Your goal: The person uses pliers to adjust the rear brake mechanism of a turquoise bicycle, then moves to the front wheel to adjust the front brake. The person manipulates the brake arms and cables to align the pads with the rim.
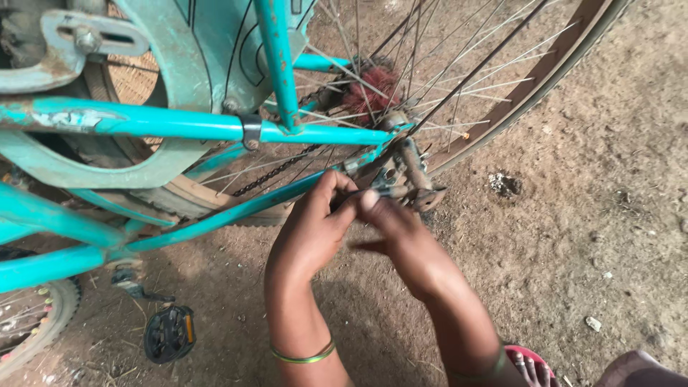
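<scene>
We see both hands meet at rear axle of teal bike (179,125). Left hand (312,229) — fingers curled, pinching small part by stay; what exactly, we cannot tell. Right hand (401,240) — blurred, fingers seemingly closed round dark tool (405,179) touching axle. Wheel (502,93) rim bare above dirt ground (609,215). Pedal (168,333) lies lower left, well apart.

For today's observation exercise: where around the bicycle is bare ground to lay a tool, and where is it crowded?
Free: dirt right of the rear wheel, past the small clod; also ground between the loose pedal and the left hand. Crowded: the axle area, where the left hand and right hand meet among the spokes, chain and frame.
</scene>
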